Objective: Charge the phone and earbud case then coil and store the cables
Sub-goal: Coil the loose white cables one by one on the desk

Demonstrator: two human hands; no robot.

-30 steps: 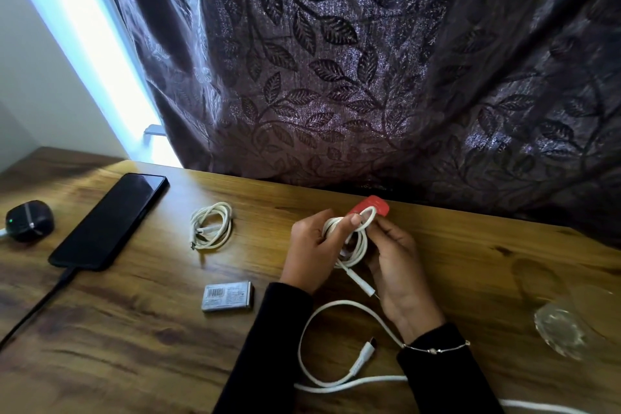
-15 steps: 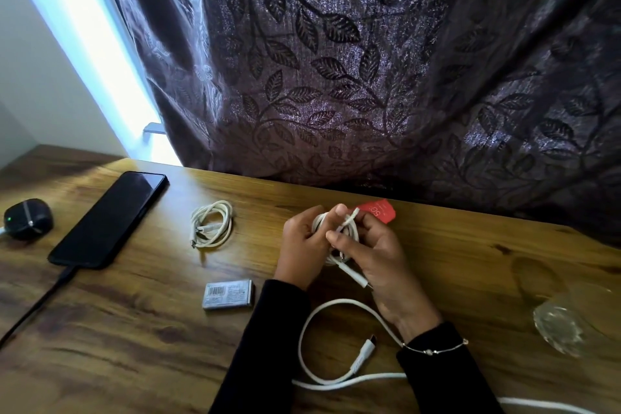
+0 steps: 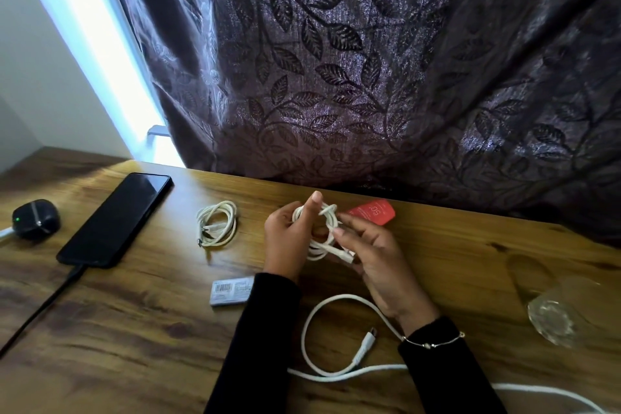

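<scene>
Where the fingers (image 3: 349, 228) of the right hand (image 3: 379, 265) met the work, I saw them pinching the loose connector end of a white cable coil (image 3: 321, 235) held above the tabletop (image 3: 453, 255). The left hand (image 3: 285, 242) gripped the coil itself, thumb raised across the loops and fingers curled behind them. Whether the end was already tucked through the loops, I could not tell.

Farther out, a finished coiled cable (image 3: 216, 223) lay to the left, well apart from the hands. A thicker white cable (image 3: 336, 339) lay uncoiled near the wrists, its plug free. The phone (image 3: 116, 220) lay at far left with a dark cord entering its near end; the earbud case (image 3: 36, 219) beside it showed a green light. A small barcoded box (image 3: 232, 289), a red packet (image 3: 371, 212) and a clear glass (image 3: 551, 319) also stood about.

In my judgement, the risk was the coil springing open: a slackened left-hand grip during the tuck would release the loops. A dropped coil could also snag on the loose cable below.
</scene>
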